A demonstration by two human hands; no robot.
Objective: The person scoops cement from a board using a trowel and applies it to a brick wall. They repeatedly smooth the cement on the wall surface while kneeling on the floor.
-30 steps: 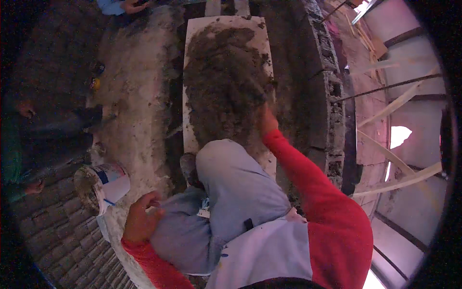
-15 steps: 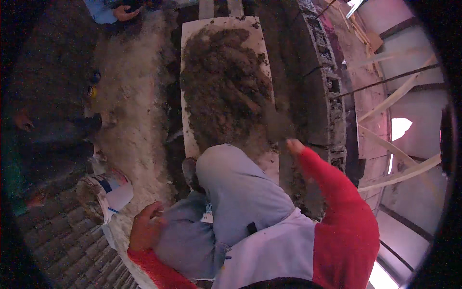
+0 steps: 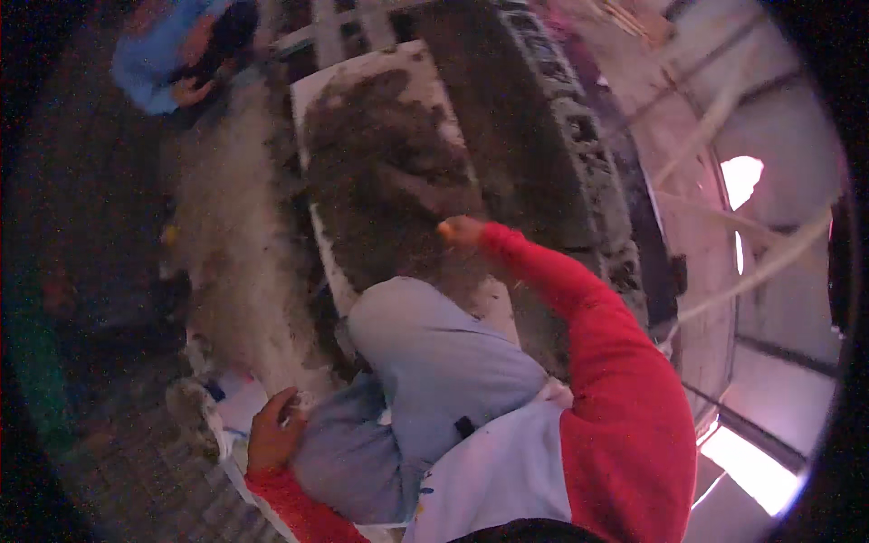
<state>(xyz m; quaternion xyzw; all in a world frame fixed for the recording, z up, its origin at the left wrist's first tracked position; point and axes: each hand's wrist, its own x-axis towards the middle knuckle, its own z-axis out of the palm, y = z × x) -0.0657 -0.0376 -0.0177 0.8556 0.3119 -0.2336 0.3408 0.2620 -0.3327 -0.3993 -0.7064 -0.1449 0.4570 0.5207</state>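
Observation:
My right hand [image 3: 463, 232] is closed on what looks like a trowel; an orange end of its handle [image 3: 445, 231] shows, while the blade is blurred against the mortar. It is over a heap of wet brown mortar [image 3: 362, 136] spread on a long pale board [image 3: 329, 258]. Near my bent left leg, my left hand [image 3: 276, 433] is held with the fingers curved and apart, and nothing shows in it. Just beyond that hand stands a white bucket [image 3: 243, 403], partly hidden by it.
A row of hollow concrete blocks [image 3: 584, 136] runs along the right of the board. On the left lies a dusty ledge [image 3: 235, 226]. A person in blue [image 3: 149, 68] is at the far left, and a green garment [image 3: 41, 380] shows dimly at the left edge.
My right hand has moved left from the board's right side to over the mortar. The view has shifted, and more of the person in blue shows. My left hand stays near my leg.

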